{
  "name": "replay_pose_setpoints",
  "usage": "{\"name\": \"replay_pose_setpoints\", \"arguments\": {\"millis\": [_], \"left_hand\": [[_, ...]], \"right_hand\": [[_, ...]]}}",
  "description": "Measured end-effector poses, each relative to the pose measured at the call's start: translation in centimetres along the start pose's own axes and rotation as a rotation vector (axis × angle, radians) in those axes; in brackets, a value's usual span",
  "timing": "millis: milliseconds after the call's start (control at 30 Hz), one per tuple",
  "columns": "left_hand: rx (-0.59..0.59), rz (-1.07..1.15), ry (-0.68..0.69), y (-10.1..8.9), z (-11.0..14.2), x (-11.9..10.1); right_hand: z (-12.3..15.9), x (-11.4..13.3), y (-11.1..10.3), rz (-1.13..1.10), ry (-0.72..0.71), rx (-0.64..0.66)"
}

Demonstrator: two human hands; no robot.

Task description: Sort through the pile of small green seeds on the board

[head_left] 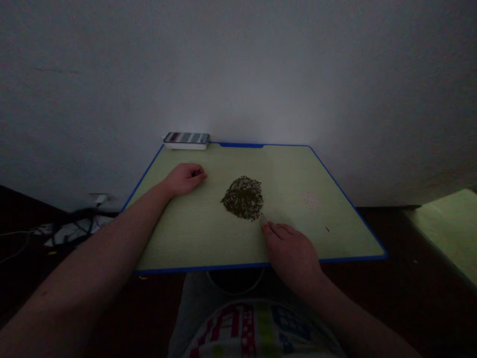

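A pile of small dark green and pale grains (243,198) lies in the middle of a pale yellow-green table (208,243) with a blue rim. My right hand (292,251) rests at the table's near edge, its fingers pressed together. At its fingertips a small whitish piece (263,219) touches the pile's lower right border; its kind is too small and dim to tell. To the left of the pile, my left hand (185,179) lies on the table, its fingers loosely curled, with nothing visible in them. Right of the pile spreads a thin patch of pale grains (311,199).
A phone (187,137) lies on a white box (186,146) at the table's far left corner, by the wall (261,69). A small dark sliver (327,229) lies on the right. Cables (74,223) run along the floor at left. A dark round container (235,281) sits below the near edge.
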State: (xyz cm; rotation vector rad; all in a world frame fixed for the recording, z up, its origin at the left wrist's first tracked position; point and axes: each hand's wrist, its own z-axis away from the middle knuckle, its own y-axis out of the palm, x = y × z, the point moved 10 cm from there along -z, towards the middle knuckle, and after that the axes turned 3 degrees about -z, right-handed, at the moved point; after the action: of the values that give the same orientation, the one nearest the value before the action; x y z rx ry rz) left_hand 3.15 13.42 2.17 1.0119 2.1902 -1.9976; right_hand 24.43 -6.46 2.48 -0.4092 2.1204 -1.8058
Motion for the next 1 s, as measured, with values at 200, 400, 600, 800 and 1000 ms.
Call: {"name": "replay_pose_setpoints", "arguments": {"millis": [200,400,600,800,1000], "left_hand": [[0.009,0.004,-0.006,0.0,0.0,-0.2],[0.0,0.011,-0.015,0.1,0.0,0.2],[-0.004,0.016,-0.008,0.0,0.0,0.2],[-0.006,0.003,-0.007,-0.2,0.1,-0.2],[-0.012,0.002,0.006,-0.1,0.0,-0.1]], "right_hand": [[-0.6,-0.1,0.3,-0.017,-0.04,0.001],[-1.0,-0.1,0.6,-0.028,-0.046,0.019],[-1.6,-0.4,0.6,-0.021,0.012,0.052],[-1.8,-1.2,0.6,-0.003,0.062,0.079],[-2.0,-2.6,0.6,0.007,0.12,0.114]]}}
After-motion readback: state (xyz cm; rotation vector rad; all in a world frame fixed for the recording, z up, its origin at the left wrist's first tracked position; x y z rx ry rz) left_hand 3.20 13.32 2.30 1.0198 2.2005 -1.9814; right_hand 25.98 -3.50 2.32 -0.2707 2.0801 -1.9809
